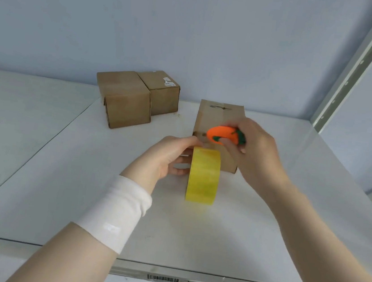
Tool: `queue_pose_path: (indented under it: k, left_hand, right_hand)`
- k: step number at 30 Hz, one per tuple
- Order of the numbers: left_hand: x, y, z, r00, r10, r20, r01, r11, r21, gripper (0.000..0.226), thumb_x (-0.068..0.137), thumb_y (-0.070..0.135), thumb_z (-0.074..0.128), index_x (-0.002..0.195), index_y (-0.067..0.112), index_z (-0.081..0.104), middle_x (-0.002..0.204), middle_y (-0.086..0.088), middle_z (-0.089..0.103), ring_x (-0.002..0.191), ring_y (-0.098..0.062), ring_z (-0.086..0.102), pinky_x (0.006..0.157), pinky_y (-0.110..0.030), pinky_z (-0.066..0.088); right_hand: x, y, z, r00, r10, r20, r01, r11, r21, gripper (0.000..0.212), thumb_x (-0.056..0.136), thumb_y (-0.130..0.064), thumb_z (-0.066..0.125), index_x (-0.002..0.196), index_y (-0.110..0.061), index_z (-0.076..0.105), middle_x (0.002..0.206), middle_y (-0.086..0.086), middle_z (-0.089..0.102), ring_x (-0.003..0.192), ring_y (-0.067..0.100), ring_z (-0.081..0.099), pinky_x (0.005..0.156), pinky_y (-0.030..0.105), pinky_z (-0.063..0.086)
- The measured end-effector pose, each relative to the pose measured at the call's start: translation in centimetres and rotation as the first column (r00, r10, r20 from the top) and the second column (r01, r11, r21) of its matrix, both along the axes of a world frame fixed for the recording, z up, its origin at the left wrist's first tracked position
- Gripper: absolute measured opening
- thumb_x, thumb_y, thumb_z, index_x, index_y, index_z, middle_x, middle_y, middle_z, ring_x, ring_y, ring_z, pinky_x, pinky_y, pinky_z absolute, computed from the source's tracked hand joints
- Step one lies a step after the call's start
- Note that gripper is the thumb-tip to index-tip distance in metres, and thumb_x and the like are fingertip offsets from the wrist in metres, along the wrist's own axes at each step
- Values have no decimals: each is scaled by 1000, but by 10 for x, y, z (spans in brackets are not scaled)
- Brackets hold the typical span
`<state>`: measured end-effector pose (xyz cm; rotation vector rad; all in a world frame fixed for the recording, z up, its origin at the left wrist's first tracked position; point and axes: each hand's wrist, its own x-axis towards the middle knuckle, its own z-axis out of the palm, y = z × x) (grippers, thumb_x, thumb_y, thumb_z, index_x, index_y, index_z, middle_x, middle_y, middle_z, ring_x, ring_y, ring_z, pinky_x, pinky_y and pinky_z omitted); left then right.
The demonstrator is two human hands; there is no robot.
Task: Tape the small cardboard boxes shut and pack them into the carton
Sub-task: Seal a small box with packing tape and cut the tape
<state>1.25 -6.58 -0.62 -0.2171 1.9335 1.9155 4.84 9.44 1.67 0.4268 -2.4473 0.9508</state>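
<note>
Head view: looking down over a white table [59, 172], both hands are working close together at its middle.
Left hand: the left hand [168, 159] is curling round a yellow tape roll [203, 175], with fingers showing at the roll's core.
Tape roll: it is standing on edge, broad band facing the camera, just in front of the box's near face. Whether it is touching the table, I cannot tell.
Right hand: the right hand [259, 149] is gripping an orange cutter [221, 134] with a green end, fingers wrapped tight, holding it at the box's near top edge.
Small cardboard box: the small cardboard box [218, 119] is sitting on the table just behind the roll, partly hidden by both hands.
Other boxes: a plain box [124, 100] and a labelled box [163, 91] are sitting touching at the back left, well apart from the hands.
Wrist: a white wristband [120, 210] is wrapping the left wrist.
Surroundings: a metal upright [353, 67] is rising at the right, and a barcode label [163, 278] is showing on the table's near edge.
</note>
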Motion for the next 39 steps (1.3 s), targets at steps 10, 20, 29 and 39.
queue_pose_path:
  k: [10, 20, 29, 39]
  left_hand:
    - [-2, 4, -3, 998, 55, 18, -55, 998, 37, 7, 83, 21, 61, 79, 15, 60, 75, -1, 63, 74, -15, 59, 67, -27, 48]
    - [-1, 4, 1, 998, 65, 6, -65, 998, 24, 7, 82, 18, 59, 77, 16, 63, 72, 1, 59, 70, -13, 57, 61, -25, 45]
    - [21, -4, 6, 976, -60, -208, 78, 994, 81, 10, 85, 11, 62, 79, 13, 70, 77, 0, 68, 73, -9, 64, 65, -17, 51]
    - [35, -57, 16, 851, 34, -524, -8, 999, 52, 17, 87, 9, 60, 75, 18, 68, 87, 2, 72, 81, -2, 62, 71, -10, 45]
  right_hand:
    - [-27, -7, 1, 979, 170, -112, -126, 938, 324, 15, 76, -1, 66, 91, -3, 66, 85, 11, 63, 77, 24, 53, 63, 26, 39]
    - [-10, 25, 9, 997, 56, -59, -32, 934, 356, 11, 81, -6, 69, 90, -8, 63, 79, -6, 52, 71, 18, 50, 64, 19, 32]
    - [-36, 9, 2, 965, -65, 254, 122, 970, -212, 32, 92, -16, 54, 124, -16, 47, 106, -4, 51, 94, 11, 49, 75, 15, 36]
    - [-17, -56, 17, 947, 250, 204, -147, 897, -416, 14, 92, -10, 55, 103, -17, 52, 82, -8, 60, 52, -4, 58, 49, 15, 41]
